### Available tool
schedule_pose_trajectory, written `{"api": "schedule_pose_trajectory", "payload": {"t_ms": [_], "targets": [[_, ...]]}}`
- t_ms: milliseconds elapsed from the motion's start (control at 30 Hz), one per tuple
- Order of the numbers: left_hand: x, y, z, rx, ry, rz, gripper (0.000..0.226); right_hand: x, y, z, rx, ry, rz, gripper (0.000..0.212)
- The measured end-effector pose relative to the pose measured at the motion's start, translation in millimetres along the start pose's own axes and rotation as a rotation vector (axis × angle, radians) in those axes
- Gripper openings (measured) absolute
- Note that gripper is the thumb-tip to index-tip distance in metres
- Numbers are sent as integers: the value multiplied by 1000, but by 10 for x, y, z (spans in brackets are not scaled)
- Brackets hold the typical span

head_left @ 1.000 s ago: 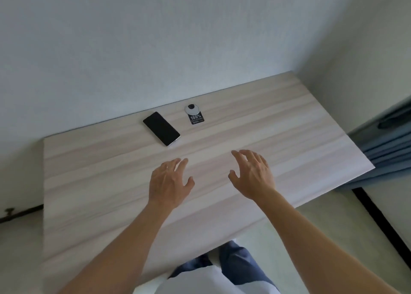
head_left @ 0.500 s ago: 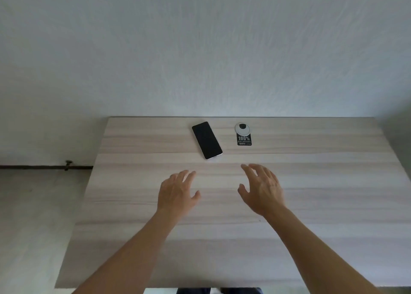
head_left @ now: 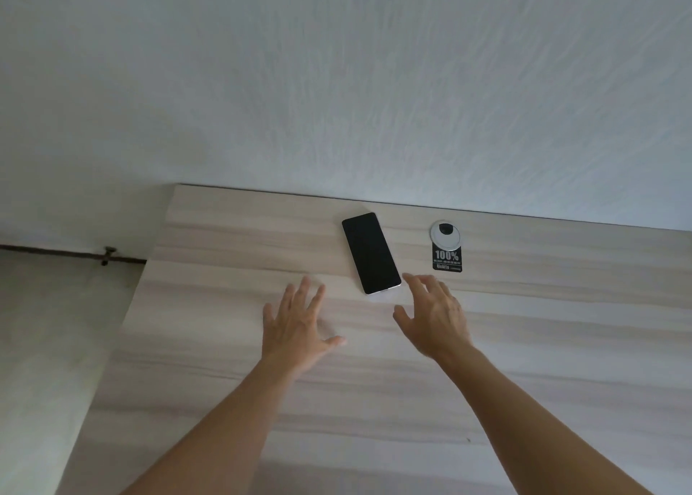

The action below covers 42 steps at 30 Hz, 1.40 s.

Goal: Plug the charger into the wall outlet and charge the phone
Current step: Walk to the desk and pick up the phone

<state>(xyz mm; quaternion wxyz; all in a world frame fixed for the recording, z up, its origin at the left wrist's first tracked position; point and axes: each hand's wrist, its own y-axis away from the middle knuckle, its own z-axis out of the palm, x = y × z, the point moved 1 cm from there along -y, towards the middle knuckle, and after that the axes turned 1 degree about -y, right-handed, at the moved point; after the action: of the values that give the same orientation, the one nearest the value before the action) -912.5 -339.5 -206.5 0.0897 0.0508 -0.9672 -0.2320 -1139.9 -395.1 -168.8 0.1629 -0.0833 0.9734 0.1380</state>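
A black phone (head_left: 370, 252) lies screen up near the back edge of the light wooden table (head_left: 224, 345). My right hand (head_left: 434, 318) hovers over the table just right of the phone's near end, fingers spread and empty, fingertips close to the phone's corner. My left hand (head_left: 297, 324) is held flat and open to the left of the phone, a little nearer to me, holding nothing. No charger and no wall outlet show in the frame.
A round white cable grommet (head_left: 445, 233) sits in the table right of the phone, with a black sticker (head_left: 447, 259) reading 100% below it. A white wall stands behind the table. A dark line with a small fitting (head_left: 107, 255) runs along the wall base at left.
The view has swung left and tilted up. Both hands have moved forward toward the phone; the right fingertips are now close beside its near corner.
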Motion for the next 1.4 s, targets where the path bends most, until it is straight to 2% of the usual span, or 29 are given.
{"api": "schedule_pose_trajectory", "payload": {"t_ms": [133, 467, 633, 767, 1100, 1167, 1267, 1400], "targets": [[2, -42, 100, -15, -9, -6, 121, -43, -293, 79, -21, 24, 25, 58], [0, -53, 118, -10, -1, -13, 121, -351, -935, 187, -20, 48, 176, 73], [6, -57, 108, -16, 26, -12, 120, -412, -1151, 197, -67, -164, 393, 77], [6, -46, 113, -18, 41, -18, 121, -355, -1220, 238, -141, -311, 445, 72], [17, -34, 108, -11, 52, -22, 119, -479, -1158, 311, -98, -277, 496, 92], [12, -38, 118, -7, 48, -17, 119, -455, -1173, 290, -140, -307, 480, 85], [4, -44, 127, -10, 56, -21, 121, -476, -1132, 265, -163, -393, 407, 60], [10, -39, 78, -37, 92, -30, 120, -463, -932, 230, -157, -634, 363, 29]]}}
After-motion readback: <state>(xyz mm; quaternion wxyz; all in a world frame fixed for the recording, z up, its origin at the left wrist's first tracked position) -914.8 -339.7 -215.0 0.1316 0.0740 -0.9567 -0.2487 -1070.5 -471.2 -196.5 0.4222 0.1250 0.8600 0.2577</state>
